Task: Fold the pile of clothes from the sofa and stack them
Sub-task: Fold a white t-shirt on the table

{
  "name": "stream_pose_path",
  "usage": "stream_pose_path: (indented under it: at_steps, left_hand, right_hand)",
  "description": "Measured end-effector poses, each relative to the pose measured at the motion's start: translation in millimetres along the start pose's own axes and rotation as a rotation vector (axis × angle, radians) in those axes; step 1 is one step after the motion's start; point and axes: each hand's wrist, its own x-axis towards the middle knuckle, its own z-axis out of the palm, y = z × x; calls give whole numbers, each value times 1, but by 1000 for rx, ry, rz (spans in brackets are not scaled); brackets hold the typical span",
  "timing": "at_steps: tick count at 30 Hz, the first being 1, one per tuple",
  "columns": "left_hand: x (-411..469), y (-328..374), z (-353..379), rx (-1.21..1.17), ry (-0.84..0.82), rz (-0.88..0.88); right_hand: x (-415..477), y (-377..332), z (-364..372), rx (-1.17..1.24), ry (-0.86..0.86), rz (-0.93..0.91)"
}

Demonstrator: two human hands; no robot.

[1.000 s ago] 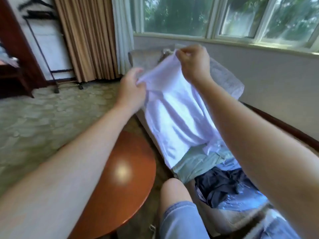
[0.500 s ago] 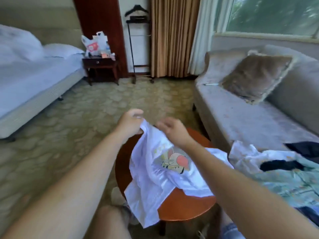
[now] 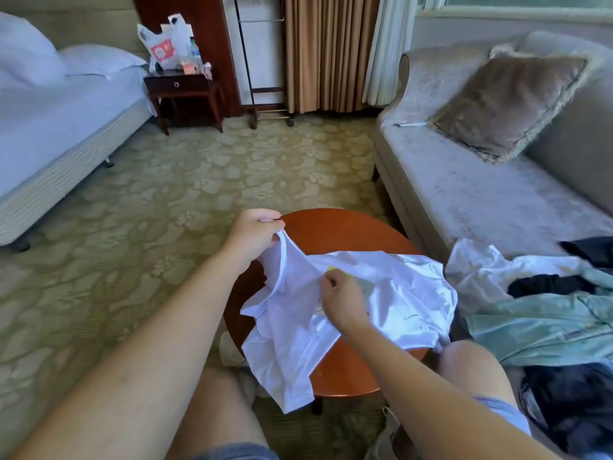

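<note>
Shirt point(image 3: 401, 293), held aloft a second ago, now lies rumpled on table point(image 3: 331, 224). Left hand point(image 3: 253, 235) pinches its raised edge; right hand point(image 3: 343, 302) pinches cloth mid-shirt. Likely spreading; folds not begun.

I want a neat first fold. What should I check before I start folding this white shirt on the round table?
1. Grip of left hand on white shirt edge: ok, pinched.
2. Grip of right hand at mid-shirt: ok.
3. Shirt flat on round table: not ok, bunched.
4. Shirt fully on table: not ok, corner overhangs near edge.
5. Shirt apart from sofa pile: cannot tell.
</note>
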Motion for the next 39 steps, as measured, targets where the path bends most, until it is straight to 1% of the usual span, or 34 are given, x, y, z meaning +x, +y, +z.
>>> stream_pose_path:
  at_steps: [4, 6, 10, 12, 16, 19, 21, 24, 26, 32, 34, 35, 37, 39]
  left_hand:
    - [3, 0, -14, -22, 64, -55]
    - [0, 8, -14, -49, 64, -38]
    - [-9, 24, -11, 66, 17, 64]
    - [-12, 29, -13, 95, -26, 78]
    - [-16, 31, -14, 56, -117, 49]
    - [-20, 28, -8, 214, -185, 108]
    - [-28, 29, -1, 323, -301, 163]
    - [-39, 32, 12, 322, -511, 141]
    - [-40, 30, 20, 291, -549, 114]
    - [-32, 15, 24, 274, -441, 84]
    - [-29, 14, 27, 221, -376, 79]
    - [-27, 15, 28, 193, -328, 77]
    - [-22, 15, 29, 161, -235, 78]
    - [-20, 15, 28, 129, -173, 81]
  right_hand:
    - [9, -15, -34, 208, 156, -8]
    - [15, -29, -52, 264, 216, -57]
    - [23, -50, -86, 248, 301, -156]
    - [28, -51, -101, 237, 304, -158]
    - [30, -41, -116, 257, 264, -120]
    - [25, -39, -117, 256, 196, -120]
    - [21, -44, -112, 223, 99, -156]
    - [13, -53, -97, 194, -63, -196]
    - [9, -56, -88, 205, -104, -213]
    - [1, -49, -75, 348, -86, -167]
    - [-1, -40, -71, 347, -124, -135]
    - [-2, -34, -69, 310, -156, -114]
    - [-4, -17, -65, 150, -216, -91]
    - [-8, -2, -65, 34, -231, -91]
